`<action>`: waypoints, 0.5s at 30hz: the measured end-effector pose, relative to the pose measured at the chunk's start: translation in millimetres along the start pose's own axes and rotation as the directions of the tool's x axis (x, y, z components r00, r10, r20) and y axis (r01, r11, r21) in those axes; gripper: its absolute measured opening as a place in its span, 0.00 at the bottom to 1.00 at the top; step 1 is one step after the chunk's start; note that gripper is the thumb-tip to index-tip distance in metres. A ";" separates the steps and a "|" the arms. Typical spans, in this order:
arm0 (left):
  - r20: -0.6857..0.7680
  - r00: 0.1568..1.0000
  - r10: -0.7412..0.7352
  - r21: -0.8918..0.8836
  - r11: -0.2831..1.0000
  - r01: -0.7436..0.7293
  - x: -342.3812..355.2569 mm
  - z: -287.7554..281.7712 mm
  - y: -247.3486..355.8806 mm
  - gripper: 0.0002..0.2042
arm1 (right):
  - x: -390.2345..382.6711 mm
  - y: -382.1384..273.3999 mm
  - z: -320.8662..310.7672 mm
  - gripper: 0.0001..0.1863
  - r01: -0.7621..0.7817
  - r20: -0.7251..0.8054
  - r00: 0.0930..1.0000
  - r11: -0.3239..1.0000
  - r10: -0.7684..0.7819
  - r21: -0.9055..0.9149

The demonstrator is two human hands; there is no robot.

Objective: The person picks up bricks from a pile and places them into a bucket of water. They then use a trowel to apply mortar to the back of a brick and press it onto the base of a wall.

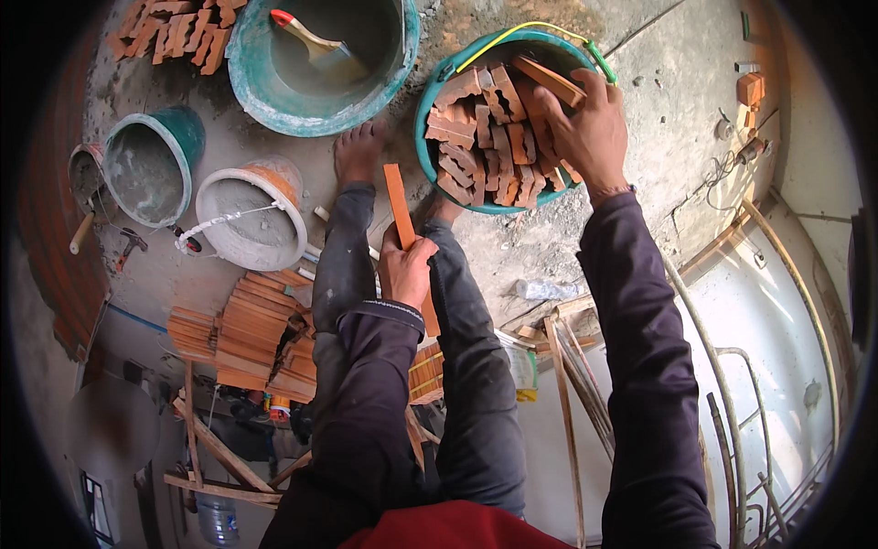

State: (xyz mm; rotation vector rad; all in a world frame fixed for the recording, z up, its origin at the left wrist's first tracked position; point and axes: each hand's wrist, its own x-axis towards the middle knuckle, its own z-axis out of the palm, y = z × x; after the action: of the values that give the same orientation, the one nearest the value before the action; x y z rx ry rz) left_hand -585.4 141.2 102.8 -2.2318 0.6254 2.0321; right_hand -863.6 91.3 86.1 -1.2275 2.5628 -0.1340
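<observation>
My left hand (407, 270) is closed round a long, narrow terracotta strip (396, 197), held upright between my legs. My right hand (594, 128) reaches into a green bucket (425, 137) packed with several broken terracotta pieces (498, 151); its fingers grip a longer piece (549, 78) near the rim, below a yellow handle with a green grip. Left of that bucket is a larger teal tub (251, 91) holding murky liquid and a paintbrush (306, 37) with a red-tipped handle.
Several cement-smeared buckets (137, 183), a hammer (128, 252) and broken pieces (169, 37) lie at left. Stacks of long terracotta strips (256, 334) are by my legs on wooden framing (219, 457). Bent pipes (796, 274), cables and a plastic bottle (549, 291) are at right.
</observation>
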 end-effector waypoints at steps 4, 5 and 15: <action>-0.036 0.999 0.000 -0.010 1.000 0.000 -3.2 -0.8 4.1 0.14 | -29.5 -7.5 -12.0 0.23 0.134 -0.114 0.985 0.990 -0.128 0.047; -0.039 0.999 -0.002 -0.005 1.000 0.002 -3.1 0.0 4.9 0.13 | -37.7 -14.5 -14.9 0.23 0.196 -0.150 0.971 0.979 -0.186 0.054; -0.034 0.999 0.029 0.000 1.000 -0.029 1.8 -4.5 -2.8 0.13 | -27.1 -39.1 39.0 0.33 0.199 0.007 0.980 0.979 -0.200 0.032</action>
State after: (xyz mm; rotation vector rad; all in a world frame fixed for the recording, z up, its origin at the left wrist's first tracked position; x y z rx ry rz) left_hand -580.2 141.9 101.0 -2.2750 0.6643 2.0121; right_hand -806.5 89.3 63.3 -1.4673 2.4143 -0.2080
